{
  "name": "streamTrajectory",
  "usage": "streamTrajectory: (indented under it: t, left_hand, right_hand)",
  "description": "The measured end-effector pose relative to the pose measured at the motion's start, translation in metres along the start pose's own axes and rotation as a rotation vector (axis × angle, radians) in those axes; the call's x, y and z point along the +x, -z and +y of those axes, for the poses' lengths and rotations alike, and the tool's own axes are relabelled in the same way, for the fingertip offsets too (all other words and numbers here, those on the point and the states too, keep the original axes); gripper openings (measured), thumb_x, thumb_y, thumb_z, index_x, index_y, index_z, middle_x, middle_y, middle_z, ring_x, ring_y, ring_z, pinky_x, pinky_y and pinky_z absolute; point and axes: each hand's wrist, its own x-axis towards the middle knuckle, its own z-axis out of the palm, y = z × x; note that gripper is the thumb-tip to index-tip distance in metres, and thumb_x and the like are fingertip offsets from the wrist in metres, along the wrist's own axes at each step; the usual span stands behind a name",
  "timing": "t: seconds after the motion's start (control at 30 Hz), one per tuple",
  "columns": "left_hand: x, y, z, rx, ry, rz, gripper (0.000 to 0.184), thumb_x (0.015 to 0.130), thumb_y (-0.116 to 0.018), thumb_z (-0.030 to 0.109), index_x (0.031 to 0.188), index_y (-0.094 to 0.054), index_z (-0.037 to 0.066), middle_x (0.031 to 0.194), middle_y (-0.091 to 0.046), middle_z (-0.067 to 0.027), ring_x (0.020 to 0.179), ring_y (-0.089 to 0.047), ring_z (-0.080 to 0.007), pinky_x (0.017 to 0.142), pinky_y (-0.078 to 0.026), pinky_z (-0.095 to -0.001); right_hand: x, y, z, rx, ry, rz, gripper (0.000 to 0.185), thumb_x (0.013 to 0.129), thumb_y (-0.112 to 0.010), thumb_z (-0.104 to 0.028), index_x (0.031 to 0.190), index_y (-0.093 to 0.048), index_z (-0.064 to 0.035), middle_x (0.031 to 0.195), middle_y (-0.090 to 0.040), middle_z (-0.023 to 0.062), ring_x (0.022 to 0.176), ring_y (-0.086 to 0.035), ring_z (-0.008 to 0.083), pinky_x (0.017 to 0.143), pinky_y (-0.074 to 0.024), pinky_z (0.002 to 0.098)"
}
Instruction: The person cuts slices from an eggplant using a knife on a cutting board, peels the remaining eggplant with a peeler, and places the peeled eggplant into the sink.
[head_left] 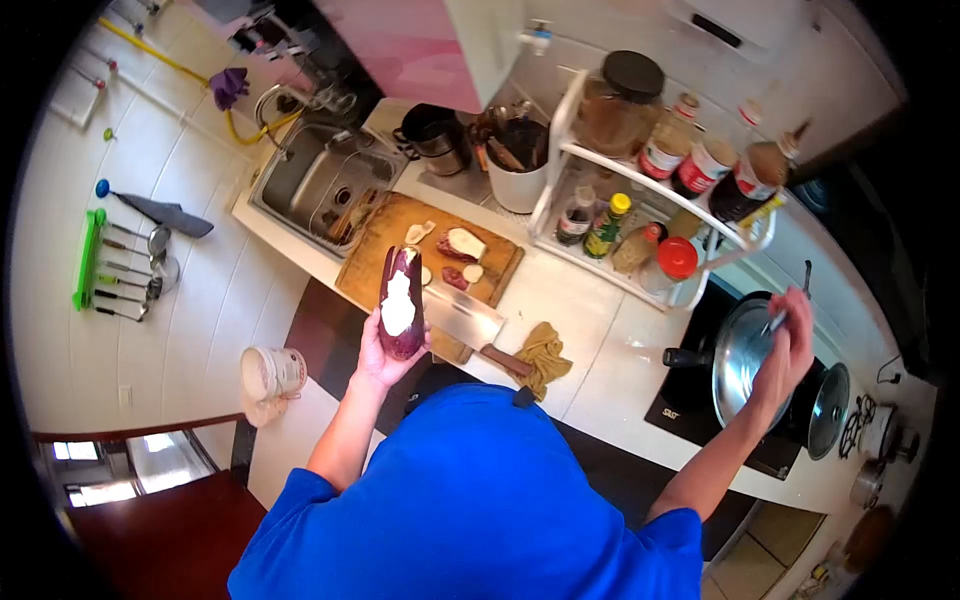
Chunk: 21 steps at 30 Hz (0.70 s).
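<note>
My left hand is wrapped round the lower end of a purple eggplant, held upright over the front edge of the cutting board. Pale flesh shows along its cut face. Eggplant pieces lie on the board. A cleaver rests across the board's corner, its brown handle by a mustard-coloured cloth. Over a shiny pan on the stove, my right hand is closed round a long-handled metal utensil; its working end is unclear.
A steel sink lies left of the board. A white rack with bottles and jars stands behind the counter. A glass lid is right of the pan. Kitchen tools hang from a green holder; a white bucket sits lower left.
</note>
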Motion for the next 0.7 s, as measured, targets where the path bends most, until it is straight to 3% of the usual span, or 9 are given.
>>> streamTrajectory:
  t: [0.07, 0.1, 0.2, 0.23, 0.3, 0.37, 0.5, 0.53, 0.7]
  left_hand:
    - [-0.005, 0.008, 0.016, 0.012, -0.004, -0.037, 0.069, 0.090, -0.065, 0.054, 0.141, -0.051, 0.009, 0.131, -0.062, -0.0169, 0.108, -0.064, -0.0361, 0.091, -0.055, -0.0504]
    - [-0.002, 0.012, 0.026, 0.007, -0.003, -0.030, 0.069, 0.090, -0.065, 0.054, 0.141, -0.051, 0.009, 0.131, -0.062, -0.0169, 0.108, -0.064, -0.0361, 0.091, -0.055, -0.0504]
    - [0.007, 0.020, 0.051, 0.022, 0.005, -0.069, 0.073, 0.090, -0.061, 0.054, 0.141, -0.050, 0.003, 0.132, -0.061, -0.0172, 0.109, -0.063, -0.0324, 0.089, -0.056, -0.0465]
    - [0.009, 0.028, 0.064, 0.004, 0.053, -0.105, 0.075, 0.089, -0.062, 0.054, 0.141, -0.050, 0.001, 0.131, -0.061, -0.0178, 0.109, -0.063, -0.0320, 0.086, -0.056, -0.0455]
    - [0.026, 0.043, 0.084, -0.042, 0.115, -0.173, 0.076, 0.088, -0.063, 0.055, 0.140, -0.051, 0.000, 0.128, -0.063, -0.0180, 0.108, -0.063, -0.0315, 0.085, -0.056, -0.0453]
    - [0.040, 0.052, 0.107, -0.039, 0.164, -0.215, 0.081, 0.087, -0.065, 0.059, 0.142, -0.048, 0.002, 0.128, -0.061, -0.0181, 0.107, -0.062, -0.0317, 0.084, -0.055, -0.0435]
    - [0.063, 0.072, 0.155, -0.139, 0.301, -0.348, 0.092, 0.084, -0.068, 0.069, 0.148, -0.043, 0.006, 0.136, -0.059, -0.0185, 0.108, -0.064, -0.0316, 0.085, -0.058, -0.0435]
    - [0.067, 0.072, 0.165, -0.132, 0.349, -0.374, 0.093, 0.084, -0.067, 0.069, 0.148, -0.043, 0.006, 0.135, -0.059, -0.0187, 0.109, -0.064, -0.0312, 0.086, -0.057, -0.0430]
    - [0.090, 0.075, 0.206, -0.161, 0.507, -0.428, 0.082, 0.088, -0.069, 0.059, 0.146, -0.045, 0.006, 0.132, -0.060, -0.0190, 0.109, -0.064, -0.0319, 0.089, -0.057, -0.0424]
  right_hand:
    - [-0.043, -0.021, -0.025, 0.123, 0.055, -0.102, 0.025, 0.093, -0.049, -0.002, 0.108, -0.067, 0.0043, 0.125, -0.060, 0.0181, 0.109, -0.063, 0.0245, 0.101, -0.0493, 0.0364]
    - [-0.064, -0.040, -0.036, 0.148, -0.012, -0.137, 0.021, 0.093, -0.051, -0.001, 0.107, -0.066, 0.0033, 0.119, -0.058, 0.0158, 0.103, -0.063, 0.0230, 0.097, -0.0512, 0.0370]
    - [-0.121, -0.102, -0.039, 0.238, -0.137, -0.294, 0.035, 0.086, -0.060, 0.015, 0.116, -0.062, -0.0011, 0.119, -0.056, 0.0100, 0.097, -0.063, 0.0176, 0.080, -0.0560, 0.0291]
    - [-0.140, -0.132, -0.043, 0.306, -0.258, -0.337, 0.036, 0.087, -0.058, 0.015, 0.119, -0.062, -0.0005, 0.124, -0.057, 0.0110, 0.102, -0.065, 0.0194, 0.076, -0.0586, 0.0290]
    - [-0.168, -0.190, -0.060, 0.438, -0.395, -0.448, 0.043, 0.091, -0.053, 0.014, 0.131, -0.058, -0.0014, 0.149, -0.043, 0.0149, 0.107, -0.066, 0.0228, 0.072, -0.0607, 0.0285]
    - [-0.194, -0.249, -0.067, 0.471, -0.391, -0.568, 0.057, 0.088, -0.050, 0.015, 0.141, -0.053, -0.0038, 0.158, -0.031, 0.0133, 0.106, -0.067, 0.0224, 0.071, -0.0602, 0.0266]
    - [-0.220, -0.361, -0.104, 0.502, -0.627, -0.626, 0.064, 0.085, -0.047, 0.016, 0.148, -0.046, 0.0029, 0.135, -0.060, 0.0182, 0.092, -0.069, 0.0195, 0.064, -0.0554, 0.0256]
    - [-0.229, -0.388, -0.110, 0.604, -0.661, -0.523, 0.059, 0.086, -0.049, 0.015, 0.144, -0.049, 0.0068, 0.115, -0.069, 0.0173, 0.086, -0.068, 0.0174, 0.060, -0.0527, 0.0257]
    - [-0.240, -0.476, -0.136, 0.542, -0.806, -0.454, 0.047, 0.093, -0.057, 0.006, 0.140, -0.055, 0.0027, 0.107, -0.071, 0.0101, 0.060, -0.056, 0.0077, 0.045, -0.0376, 0.0195]
